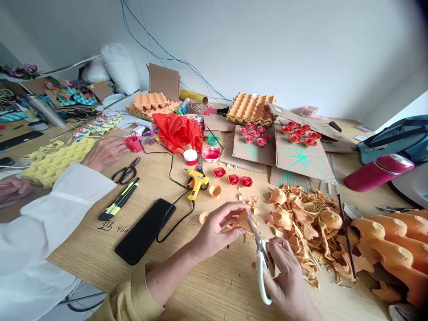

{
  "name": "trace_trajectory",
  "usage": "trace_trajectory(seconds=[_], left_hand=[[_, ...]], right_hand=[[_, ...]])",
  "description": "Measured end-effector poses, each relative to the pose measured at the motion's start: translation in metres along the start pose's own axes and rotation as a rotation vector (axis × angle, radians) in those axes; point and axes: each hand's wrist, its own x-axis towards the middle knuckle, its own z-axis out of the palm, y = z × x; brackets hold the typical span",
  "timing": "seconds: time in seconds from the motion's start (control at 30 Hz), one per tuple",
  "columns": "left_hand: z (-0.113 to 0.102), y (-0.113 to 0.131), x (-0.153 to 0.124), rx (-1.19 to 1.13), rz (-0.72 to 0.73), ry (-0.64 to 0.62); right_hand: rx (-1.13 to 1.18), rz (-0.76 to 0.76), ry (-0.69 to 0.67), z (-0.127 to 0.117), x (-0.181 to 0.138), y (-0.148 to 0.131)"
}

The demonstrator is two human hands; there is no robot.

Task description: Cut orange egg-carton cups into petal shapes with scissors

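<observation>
Left hand (pixel 220 227): fingers and thumb closed on a small orange piece (pixel 245 220), held up just above the table (pixel 214 290), near its front edge. Right hand (pixel 287 272): closed round the handles of white-handled scissors (pixel 261 278); blades point up and away, at the right side of the piece. Whether they are biting into it: cannot tell.

Right of the hands: heap of orange scraps (pixel 309 223), some domed, some thin strips. A brush (pixel 346 238) lies along the heap's right side; beyond it, an orange carton (pixel 397 236), cups facing down.

Just behind the left hand: a small orange cup (pixel 216 191), rim up. Behind that, three red roses (pixel 233 179) in a loose row. Farther back, two cardboard sheets with green drawn lines: left sheet (pixel 245 154) bears pinkish roses (pixel 256 133), right sheet (pixel 297 165) bears red ones.

Left of the hands: phone (pixel 145 232), face up; yellow glue gun (pixel 198 180), its cord looping beside the phone. Past the phone, a cutter (pixel 119 199) and black scissors (pixel 126 173), near each other. Red bowl (pixel 211 153) and white-lidded tub (pixel 191 157) stand side by side.

Far left: co-worker's hand (pixel 105 152) between a yellow carton (pixel 60 160) and a red cup (pixel 133 144); its grip, cannot tell.
</observation>
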Motion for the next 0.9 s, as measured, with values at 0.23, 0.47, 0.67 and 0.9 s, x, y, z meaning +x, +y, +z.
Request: trace_trajectory(seconds=[0.23,0.47,0.67,0.9], left_hand=[[-0.003,-0.005,0.000,-0.216,-0.146,-0.040],[-0.003,-0.012,0.000,-0.137,-0.104,-0.051],[-0.002,-0.012,-0.001,-0.158,-0.096,-0.060],[0.002,-0.007,0.000,-0.238,-0.114,-0.073]], right_hand=[[-0.055,0.018,-0.032,0.001,0.000,0.001],[-0.084,0.030,-0.080,-0.002,0.003,0.002],[-0.073,0.005,-0.079,0.000,-0.001,0.002],[-0.017,0.029,-0.055,0.002,-0.003,0.000]])
